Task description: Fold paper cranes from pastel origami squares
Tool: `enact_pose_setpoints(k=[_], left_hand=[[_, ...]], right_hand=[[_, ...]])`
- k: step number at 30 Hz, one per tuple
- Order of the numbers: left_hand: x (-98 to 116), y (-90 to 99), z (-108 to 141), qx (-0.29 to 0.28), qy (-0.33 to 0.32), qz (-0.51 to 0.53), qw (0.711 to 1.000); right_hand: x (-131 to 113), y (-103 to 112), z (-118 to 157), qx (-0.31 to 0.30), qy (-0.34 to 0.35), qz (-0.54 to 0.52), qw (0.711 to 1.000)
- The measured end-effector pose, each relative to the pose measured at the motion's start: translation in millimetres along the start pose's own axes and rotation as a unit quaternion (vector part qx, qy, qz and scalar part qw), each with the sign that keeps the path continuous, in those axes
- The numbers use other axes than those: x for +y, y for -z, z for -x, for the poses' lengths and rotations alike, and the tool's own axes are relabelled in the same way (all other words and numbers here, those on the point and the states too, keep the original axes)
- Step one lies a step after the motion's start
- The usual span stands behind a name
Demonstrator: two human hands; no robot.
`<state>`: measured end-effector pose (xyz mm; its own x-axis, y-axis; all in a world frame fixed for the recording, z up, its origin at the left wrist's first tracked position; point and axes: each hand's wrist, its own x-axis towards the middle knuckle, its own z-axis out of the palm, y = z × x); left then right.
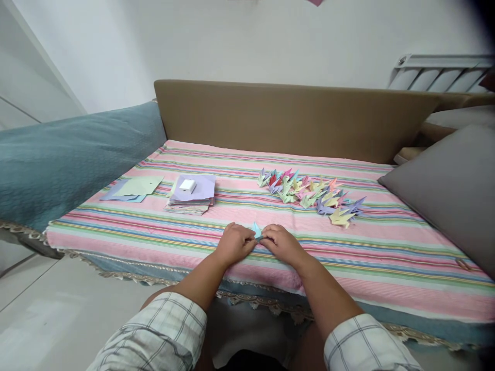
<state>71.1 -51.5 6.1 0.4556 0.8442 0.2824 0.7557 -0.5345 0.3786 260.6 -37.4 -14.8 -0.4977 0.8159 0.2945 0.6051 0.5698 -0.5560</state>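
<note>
A small light-blue folded paper (256, 230) is pinched between my two hands, low over the front part of the striped cloth. My left hand (236, 242) grips its left side with thumb and fingers together. On the other side, my right hand (281, 243) holds the right edge in the same way. One pointed tip of the paper sticks up between the fingertips; its lower part is partly covered by them. Beyond my right hand lies a group of folded paper cranes (305, 193) in many colours.
A paper stack (189, 206) with a small white box (187, 186) on top stands at the left. Loose coloured sheets (139, 186) lie farther left. A grey cushion (448, 190) bounds the right side, a brown backrest (278, 121) the rear. The striped cloth (232, 170) covers the seat.
</note>
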Motion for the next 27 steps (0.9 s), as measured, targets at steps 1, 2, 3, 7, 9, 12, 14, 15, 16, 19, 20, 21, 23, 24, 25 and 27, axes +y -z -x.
enact_pose_setpoints(k=[1, 2, 3, 7, 9, 12, 14, 15, 16, 19, 20, 21, 23, 24, 25, 27], left_hand=[[0, -0.2, 0, 0.002, -0.001, 0.002, 1.000], [0, -0.6, 0, 0.002, -0.001, 0.003, 1.000], [-1, -1.5, -1, 0.003, 0.000, 0.004, 1.000], [-3, -6.9, -1, 0.032, 0.017, 0.022, 0.999], [-4, -9.5, -1, 0.052, 0.034, 0.029, 0.998], [-6, -12.5, -2, 0.066, 0.053, 0.033, 0.996], [-6, -14.1, -2, 0.071, 0.064, 0.035, 0.995], [-7, -14.9, -3, 0.073, 0.071, 0.036, 0.994], [-7, -15.5, -3, 0.074, 0.080, 0.036, 0.993], [-5, -16.9, -4, 0.073, 0.111, 0.035, 0.990], [-4, -17.1, -4, 0.074, 0.122, 0.034, 0.989], [-3, -17.2, -5, 0.075, 0.131, 0.032, 0.988], [0, -17.1, -5, 0.079, 0.146, 0.028, 0.986], [0, -17.0, -5, 0.080, 0.152, 0.025, 0.985], [1, -16.8, -5, 0.083, 0.157, 0.023, 0.984], [1, -16.6, -5, 0.089, 0.160, 0.021, 0.983]], right_hand=[[-1, -1, -1, 0.002, -0.008, 0.002, 1.000], [-1, -2, -1, 0.004, -0.016, 0.003, 1.000], [-1, -2, -2, 0.005, -0.024, 0.002, 1.000], [-2, -3, -4, 0.008, -0.044, -0.017, 0.999], [-3, -3, -5, 0.018, -0.052, -0.028, 0.998], [-5, -2, -6, 0.030, -0.070, -0.044, 0.996], [-6, -2, -7, 0.033, -0.082, -0.048, 0.995], [-7, -3, -7, 0.034, -0.088, -0.047, 0.994], [-8, -3, -8, 0.036, -0.095, -0.044, 0.994], [-10, -6, -9, 0.048, -0.118, -0.027, 0.992], [-11, -7, -9, 0.053, -0.125, -0.020, 0.991], [-12, -8, -10, 0.060, -0.130, -0.013, 0.990], [-14, -9, -10, 0.070, -0.136, -0.004, 0.988], [-15, -10, -10, 0.074, -0.137, -0.001, 0.988], [-15, -11, -10, 0.077, -0.139, 0.001, 0.987], [-16, -12, -11, 0.081, -0.141, 0.006, 0.987]])
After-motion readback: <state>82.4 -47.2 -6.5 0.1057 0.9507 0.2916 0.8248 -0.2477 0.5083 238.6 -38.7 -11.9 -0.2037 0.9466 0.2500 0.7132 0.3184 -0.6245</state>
